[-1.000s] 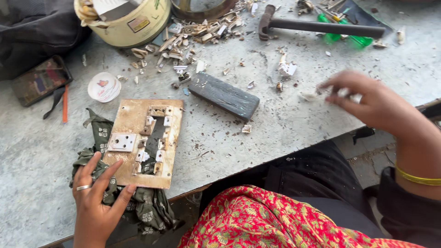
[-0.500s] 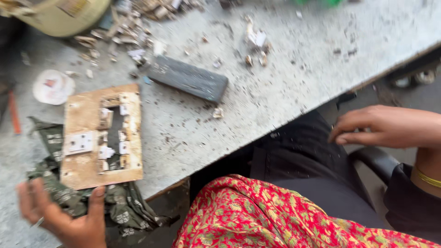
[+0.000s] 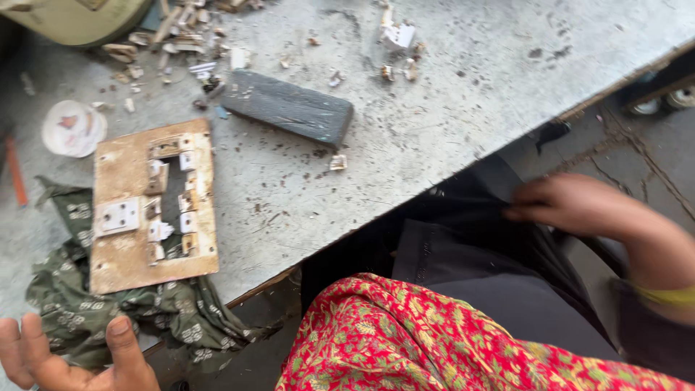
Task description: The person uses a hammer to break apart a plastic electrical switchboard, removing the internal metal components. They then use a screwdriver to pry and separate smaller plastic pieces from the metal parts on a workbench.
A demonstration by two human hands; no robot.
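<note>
A worn wooden switch board [image 3: 152, 210] with white switch parts lies on the grey worktable [image 3: 449, 108], resting partly on a green patterned cloth [image 3: 123, 318]. My left hand [image 3: 69, 358] is at the bottom left edge, palm up with fingers apart, holding nothing, just below the cloth. My right hand [image 3: 572, 206] is off the table at the right, below its edge, fingers curled against the dark fabric [image 3: 492, 268] on my lap; whether it grips anything is unclear. A dark grey rectangular block [image 3: 289, 107] lies above the board.
A round white lid [image 3: 72, 127] sits left of the board. Broken bits of plastic and wood [image 3: 181, 40] litter the table's far side, with a white fragment [image 3: 398, 35] further right. Red patterned cloth [image 3: 434, 340] covers my lap. The table edge runs diagonally.
My right hand left the tabletop and dropped to my lap. My left hand slid off the board and cloth toward the bottom left corner. The view tilted downward.
</note>
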